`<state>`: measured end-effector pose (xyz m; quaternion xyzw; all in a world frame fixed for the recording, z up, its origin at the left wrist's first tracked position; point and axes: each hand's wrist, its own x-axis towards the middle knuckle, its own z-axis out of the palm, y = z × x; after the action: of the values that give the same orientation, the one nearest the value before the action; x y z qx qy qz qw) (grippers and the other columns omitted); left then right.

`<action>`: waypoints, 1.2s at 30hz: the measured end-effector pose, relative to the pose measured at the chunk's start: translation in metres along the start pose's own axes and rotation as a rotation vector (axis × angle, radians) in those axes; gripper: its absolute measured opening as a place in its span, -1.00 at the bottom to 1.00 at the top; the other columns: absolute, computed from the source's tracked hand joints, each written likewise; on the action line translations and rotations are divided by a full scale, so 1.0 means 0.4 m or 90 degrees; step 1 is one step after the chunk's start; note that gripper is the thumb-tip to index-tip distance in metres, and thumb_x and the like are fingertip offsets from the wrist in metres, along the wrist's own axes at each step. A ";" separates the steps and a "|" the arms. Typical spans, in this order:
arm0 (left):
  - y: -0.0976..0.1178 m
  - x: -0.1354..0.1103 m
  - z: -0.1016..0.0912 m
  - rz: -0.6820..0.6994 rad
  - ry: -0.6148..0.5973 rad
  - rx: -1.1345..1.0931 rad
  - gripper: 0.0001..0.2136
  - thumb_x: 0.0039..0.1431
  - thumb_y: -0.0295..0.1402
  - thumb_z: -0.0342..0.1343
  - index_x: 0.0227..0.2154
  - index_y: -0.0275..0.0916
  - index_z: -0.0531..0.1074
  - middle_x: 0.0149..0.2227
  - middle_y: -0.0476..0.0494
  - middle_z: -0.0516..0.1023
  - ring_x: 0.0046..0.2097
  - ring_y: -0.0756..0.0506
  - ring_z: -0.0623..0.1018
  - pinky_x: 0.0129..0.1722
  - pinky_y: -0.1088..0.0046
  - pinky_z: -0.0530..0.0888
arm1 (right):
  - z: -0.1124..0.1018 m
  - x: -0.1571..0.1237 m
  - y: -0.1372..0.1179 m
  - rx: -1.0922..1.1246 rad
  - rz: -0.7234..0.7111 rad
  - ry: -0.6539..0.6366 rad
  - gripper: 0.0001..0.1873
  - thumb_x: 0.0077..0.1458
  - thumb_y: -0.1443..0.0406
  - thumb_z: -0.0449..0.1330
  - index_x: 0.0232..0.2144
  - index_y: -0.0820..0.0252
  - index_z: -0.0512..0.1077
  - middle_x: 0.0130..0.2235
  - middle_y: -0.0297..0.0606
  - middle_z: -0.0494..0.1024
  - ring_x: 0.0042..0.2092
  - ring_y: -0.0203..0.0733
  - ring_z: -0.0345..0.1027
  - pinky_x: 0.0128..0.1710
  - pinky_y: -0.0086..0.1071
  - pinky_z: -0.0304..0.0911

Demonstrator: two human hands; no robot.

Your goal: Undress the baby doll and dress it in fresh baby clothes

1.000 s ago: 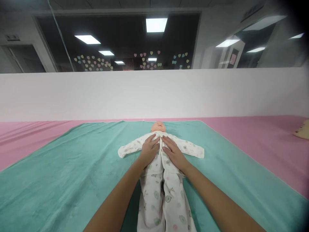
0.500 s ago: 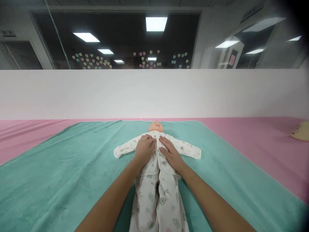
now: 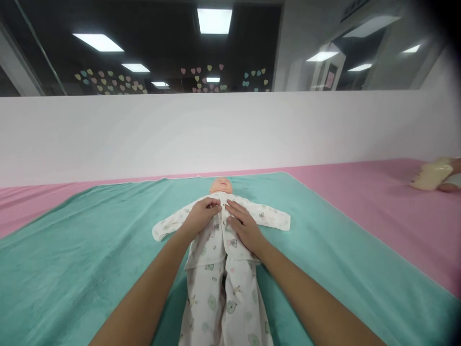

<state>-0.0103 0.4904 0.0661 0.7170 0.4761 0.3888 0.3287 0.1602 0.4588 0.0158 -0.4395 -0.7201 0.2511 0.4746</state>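
Observation:
A baby doll [image 3: 221,184] lies on its back on a teal towel [image 3: 90,250], dressed in a white printed sleepsuit [image 3: 219,283] with both sleeves spread out. My left hand [image 3: 200,215] rests on the doll's chest, its fingers curled and pinching the left edge of the suit's front opening near the collar. Beside it, my right hand [image 3: 242,226] lies flat on the right side of the chest, fingers stretched out and pressing the fabric.
The towel covers a pink sheet [image 3: 378,202] that runs to a white low wall [image 3: 216,129] behind. A cream object [image 3: 430,175] with something beside it lies at the far right on the pink sheet. Windows with heart stickers are above.
My left hand has gone from lying flat on the chest to curling its fingers on the suit's front edge. The view has shifted, so the doll sits further left and lower.

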 end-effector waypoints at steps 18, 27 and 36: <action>-0.007 -0.006 0.001 -0.050 0.048 -0.110 -0.82 -0.02 -0.29 0.12 -0.34 -0.18 0.51 -0.28 -0.05 0.55 -0.21 -0.06 0.48 -0.20 0.46 0.37 | -0.008 0.002 -0.017 -0.061 -0.012 0.002 -0.61 0.14 0.12 -0.02 0.01 -0.07 0.34 0.20 -0.45 0.14 0.24 -0.22 -0.06 0.27 -0.18 -0.14; 0.015 -0.010 -0.007 -0.032 0.048 0.006 -0.78 0.03 -0.16 0.05 -0.42 -0.15 0.50 -0.34 0.02 0.56 -0.27 -0.07 0.50 -0.31 0.46 0.37 | -0.012 -0.001 -0.020 -0.081 -0.014 -0.015 -0.60 0.16 0.10 -0.05 0.03 -0.08 0.31 0.22 -0.45 0.10 0.25 -0.20 -0.09 0.27 -0.16 -0.13; 0.018 -0.005 0.006 -0.037 0.087 0.034 -0.81 -0.06 -0.28 0.12 -0.33 -0.17 0.44 -0.29 -0.03 0.54 -0.25 -0.05 0.50 -0.30 0.48 0.37 | -0.016 0.001 -0.020 -0.129 -0.041 -0.033 -0.58 0.19 0.12 -0.09 0.07 -0.07 0.27 0.23 -0.43 0.07 0.25 -0.22 -0.09 0.26 -0.16 -0.12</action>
<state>-0.0053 0.4859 0.0706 0.6830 0.5286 0.4143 0.2873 0.1627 0.4550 0.0248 -0.4549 -0.7676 0.1732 0.4170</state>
